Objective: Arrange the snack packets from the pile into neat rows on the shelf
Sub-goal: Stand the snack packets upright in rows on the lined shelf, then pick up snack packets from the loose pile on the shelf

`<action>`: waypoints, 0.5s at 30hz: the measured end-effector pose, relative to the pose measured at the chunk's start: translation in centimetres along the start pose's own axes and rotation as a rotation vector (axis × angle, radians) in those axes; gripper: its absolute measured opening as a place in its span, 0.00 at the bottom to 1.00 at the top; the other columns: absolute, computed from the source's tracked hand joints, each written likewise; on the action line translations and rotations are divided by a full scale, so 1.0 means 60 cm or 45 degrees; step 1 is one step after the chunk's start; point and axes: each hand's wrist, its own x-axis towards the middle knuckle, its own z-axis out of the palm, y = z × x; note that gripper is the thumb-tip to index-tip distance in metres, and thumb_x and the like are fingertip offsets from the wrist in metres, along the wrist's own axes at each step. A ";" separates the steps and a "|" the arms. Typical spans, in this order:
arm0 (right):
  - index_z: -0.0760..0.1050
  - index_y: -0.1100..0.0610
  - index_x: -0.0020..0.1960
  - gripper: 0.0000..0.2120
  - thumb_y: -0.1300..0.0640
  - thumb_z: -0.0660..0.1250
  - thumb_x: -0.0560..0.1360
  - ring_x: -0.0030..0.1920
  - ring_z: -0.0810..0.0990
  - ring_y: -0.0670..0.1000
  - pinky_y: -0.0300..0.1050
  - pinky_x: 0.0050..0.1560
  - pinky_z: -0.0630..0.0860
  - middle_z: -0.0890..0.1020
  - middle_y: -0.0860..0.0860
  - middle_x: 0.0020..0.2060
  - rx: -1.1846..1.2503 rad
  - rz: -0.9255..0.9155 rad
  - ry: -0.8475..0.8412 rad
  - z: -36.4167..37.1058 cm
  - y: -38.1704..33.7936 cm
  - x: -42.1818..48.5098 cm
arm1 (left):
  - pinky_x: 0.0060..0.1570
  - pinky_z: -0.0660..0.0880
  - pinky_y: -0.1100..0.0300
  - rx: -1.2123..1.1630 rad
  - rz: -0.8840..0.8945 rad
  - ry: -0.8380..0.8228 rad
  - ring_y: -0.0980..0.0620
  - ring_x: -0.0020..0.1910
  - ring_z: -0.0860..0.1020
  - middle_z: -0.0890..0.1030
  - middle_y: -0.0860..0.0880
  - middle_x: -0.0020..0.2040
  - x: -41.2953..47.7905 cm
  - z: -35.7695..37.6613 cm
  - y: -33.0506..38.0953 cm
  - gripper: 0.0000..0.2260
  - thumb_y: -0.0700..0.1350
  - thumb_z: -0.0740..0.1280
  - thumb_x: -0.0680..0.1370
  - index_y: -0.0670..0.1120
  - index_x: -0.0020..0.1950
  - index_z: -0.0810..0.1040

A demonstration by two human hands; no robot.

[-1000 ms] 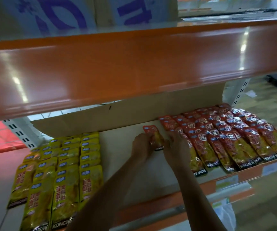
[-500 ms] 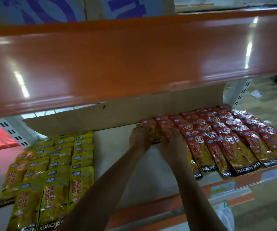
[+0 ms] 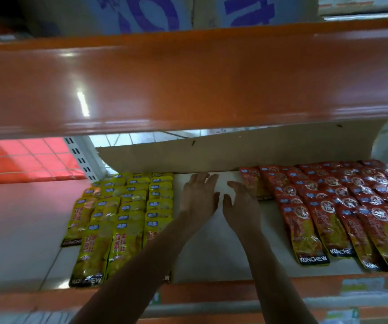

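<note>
The upper half of the view is being filled by a glossy orange shelf beam [image 3: 188, 80], which is running above the cardboard sheet [image 3: 211, 249]. Printed cartons [image 3: 151, 12] are being carried on top of that beam. The cardboard sheet is being used as a liner on the lower shelf [image 3: 211, 291], with its rear flap being turned upward. The right part of the cardboard sheet is being covered by red snack packets [image 3: 342, 206], which are being shown in overlapping rows from its rear fold to its front edge. Yellow snack packets [image 3: 123, 216] are being shown in similar rows just beside the left edge of the cardboard sheet. The bare middle strip of the cardboard sheet is being reached over by both hands. The left hand [image 3: 199, 197] is being held open near the rear fold, fingers straight and spread, with nothing gripped. The right hand [image 3: 241, 204] is likewise being held open, fingers relaxed, with nothing grasped. Its fingertips are being held at the leftmost rear red packet [image 3: 250, 175], beside the rear fold. Whether that packet is being touched cannot be told.
</note>
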 end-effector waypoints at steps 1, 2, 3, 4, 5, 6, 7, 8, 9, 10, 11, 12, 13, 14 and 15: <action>0.71 0.56 0.68 0.19 0.60 0.63 0.78 0.68 0.69 0.52 0.43 0.67 0.64 0.74 0.52 0.67 -0.006 -0.029 -0.018 0.012 -0.015 -0.003 | 0.60 0.68 0.53 0.022 -0.021 0.012 0.48 0.68 0.66 0.68 0.49 0.69 -0.010 -0.011 -0.019 0.22 0.50 0.62 0.78 0.50 0.72 0.66; 0.70 0.57 0.69 0.19 0.59 0.63 0.78 0.69 0.68 0.52 0.43 0.67 0.64 0.74 0.52 0.67 -0.014 -0.062 -0.039 0.025 -0.030 -0.006 | 0.61 0.68 0.53 0.040 -0.042 0.019 0.48 0.68 0.65 0.68 0.49 0.70 -0.021 -0.023 -0.040 0.22 0.50 0.62 0.78 0.50 0.72 0.66; 0.70 0.57 0.69 0.20 0.59 0.62 0.78 0.69 0.68 0.52 0.43 0.68 0.63 0.73 0.52 0.67 -0.022 -0.094 -0.065 0.039 -0.047 -0.010 | 0.61 0.67 0.53 0.053 -0.061 0.022 0.47 0.68 0.65 0.68 0.49 0.70 -0.032 -0.036 -0.061 0.22 0.50 0.62 0.78 0.50 0.72 0.66; 0.69 0.57 0.69 0.20 0.59 0.62 0.78 0.69 0.67 0.52 0.43 0.68 0.63 0.73 0.52 0.67 -0.030 -0.126 -0.093 0.053 -0.064 -0.014 | 0.61 0.67 0.52 0.062 -0.083 0.023 0.46 0.68 0.65 0.68 0.49 0.70 -0.044 -0.048 -0.081 0.23 0.50 0.61 0.78 0.49 0.72 0.65; 0.70 0.58 0.69 0.20 0.59 0.62 0.78 0.69 0.67 0.53 0.44 0.68 0.63 0.73 0.53 0.67 -0.038 -0.160 -0.119 0.068 -0.082 -0.018 | 0.61 0.67 0.52 0.067 -0.112 0.027 0.46 0.68 0.65 0.69 0.48 0.69 -0.056 -0.060 -0.102 0.23 0.50 0.62 0.77 0.49 0.72 0.65; 0.70 0.59 0.69 0.19 0.59 0.63 0.78 0.68 0.68 0.54 0.45 0.68 0.64 0.74 0.54 0.67 -0.044 -0.197 -0.142 0.083 -0.101 -0.022 | 0.62 0.68 0.52 0.072 -0.150 0.036 0.45 0.68 0.65 0.69 0.48 0.69 -0.067 -0.073 -0.125 0.23 0.50 0.62 0.77 0.49 0.72 0.66; 0.71 0.60 0.67 0.19 0.60 0.63 0.77 0.67 0.70 0.55 0.46 0.67 0.65 0.75 0.55 0.65 -0.047 -0.237 -0.162 0.100 -0.121 -0.027 | 0.62 0.68 0.51 0.078 -0.191 0.048 0.45 0.68 0.65 0.69 0.48 0.69 -0.079 -0.085 -0.148 0.23 0.50 0.62 0.77 0.49 0.72 0.66; 0.73 0.60 0.66 0.18 0.60 0.63 0.76 0.65 0.71 0.57 0.48 0.65 0.66 0.76 0.56 0.63 -0.046 -0.278 -0.178 0.116 -0.142 -0.032 | 0.63 0.68 0.51 0.081 -0.227 0.058 0.45 0.69 0.65 0.69 0.48 0.69 -0.091 -0.098 -0.172 0.24 0.51 0.62 0.77 0.50 0.73 0.66; 0.74 0.60 0.64 0.17 0.61 0.63 0.75 0.63 0.73 0.58 0.49 0.63 0.67 0.77 0.56 0.61 -0.047 -0.313 -0.189 0.134 -0.164 -0.037 | 0.64 0.67 0.51 0.083 -0.256 0.061 0.46 0.69 0.64 0.68 0.48 0.70 -0.103 -0.110 -0.198 0.24 0.52 0.62 0.77 0.51 0.73 0.65; 0.75 0.60 0.63 0.17 0.60 0.63 0.75 0.62 0.74 0.59 0.49 0.62 0.68 0.78 0.57 0.60 -0.050 -0.336 -0.197 0.153 -0.188 -0.043 | 0.66 0.65 0.52 0.089 -0.279 0.062 0.46 0.70 0.64 0.68 0.48 0.71 -0.114 -0.122 -0.224 0.24 0.53 0.61 0.78 0.51 0.74 0.65; 0.75 0.61 0.62 0.17 0.60 0.63 0.75 0.61 0.74 0.59 0.49 0.62 0.68 0.79 0.58 0.59 -0.049 -0.353 -0.208 0.173 -0.212 -0.050 | 0.67 0.64 0.53 0.100 -0.302 0.065 0.46 0.70 0.64 0.68 0.48 0.71 -0.125 -0.133 -0.252 0.24 0.53 0.61 0.78 0.51 0.74 0.64; 0.75 0.62 0.62 0.17 0.61 0.64 0.74 0.61 0.74 0.60 0.49 0.62 0.67 0.79 0.58 0.59 -0.041 -0.374 -0.220 0.195 -0.235 -0.058 | 0.67 0.64 0.53 0.112 -0.335 0.075 0.46 0.70 0.64 0.68 0.48 0.71 -0.138 -0.145 -0.281 0.24 0.54 0.61 0.78 0.51 0.74 0.64; 0.75 0.62 0.62 0.17 0.61 0.64 0.74 0.62 0.74 0.59 0.48 0.64 0.66 0.78 0.59 0.60 -0.027 -0.395 -0.235 0.219 -0.259 -0.067 | 0.65 0.65 0.53 0.120 -0.378 0.091 0.46 0.70 0.64 0.68 0.48 0.71 -0.150 -0.156 -0.310 0.24 0.55 0.60 0.78 0.52 0.74 0.64; 0.74 0.61 0.63 0.18 0.61 0.65 0.74 0.64 0.72 0.59 0.47 0.65 0.64 0.77 0.58 0.61 -0.009 -0.406 -0.249 0.243 -0.285 -0.077 | 0.64 0.65 0.53 0.127 -0.422 0.103 0.46 0.70 0.64 0.68 0.49 0.71 -0.163 -0.167 -0.340 0.23 0.55 0.60 0.79 0.53 0.73 0.65; 0.74 0.60 0.64 0.18 0.61 0.65 0.74 0.65 0.71 0.58 0.45 0.66 0.62 0.76 0.58 0.63 0.005 -0.412 -0.258 0.267 -0.312 -0.089 | 0.64 0.66 0.52 0.136 -0.460 0.105 0.47 0.71 0.64 0.68 0.49 0.72 -0.177 -0.178 -0.370 0.23 0.56 0.59 0.79 0.54 0.73 0.64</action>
